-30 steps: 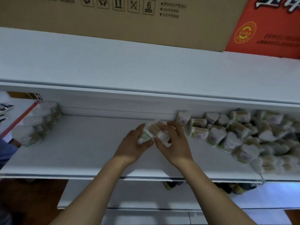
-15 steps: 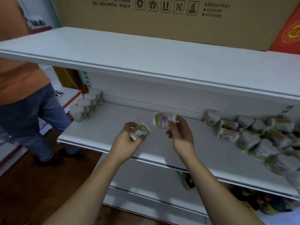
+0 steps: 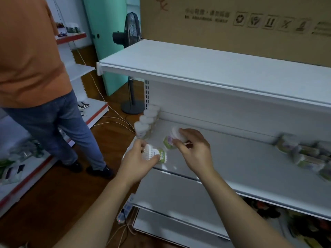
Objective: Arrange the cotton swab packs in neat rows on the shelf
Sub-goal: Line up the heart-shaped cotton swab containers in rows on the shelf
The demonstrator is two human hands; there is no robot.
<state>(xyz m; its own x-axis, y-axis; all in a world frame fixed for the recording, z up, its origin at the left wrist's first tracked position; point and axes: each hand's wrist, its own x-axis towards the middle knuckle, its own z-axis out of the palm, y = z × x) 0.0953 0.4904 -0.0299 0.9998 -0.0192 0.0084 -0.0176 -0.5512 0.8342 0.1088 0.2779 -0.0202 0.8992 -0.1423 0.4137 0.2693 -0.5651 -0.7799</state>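
We list the white shelf unit point(image 3: 223, 154) first: a bare upper board with a cardboard carton point(image 3: 232, 27) standing on it, and below it the middle board where we work. Beside us, left, a person in an orange shirt and jeans point(image 3: 32, 68) stands on the wood floor; a pedestal fan point(image 3: 131, 31) stands behind the unit's end.

Stock on the middle board, two lots:
- a short row of cotton swab packs point(image 3: 146, 122), white tops, lined up front to back at the far left end, touching one another. We judge this the finished part, and it is small.
- a loose heap of packs point(image 3: 304, 154) at the right, blurred, lying at all angles, well apart from the row. This is what is left, and it is the greater share.

In hand: our left hand point(image 3: 138, 161) grips one pack point(image 3: 155, 153) over the board's front edge; our right hand point(image 3: 193, 147) pinches a second pack point(image 3: 172, 139) just above the board, near the row.
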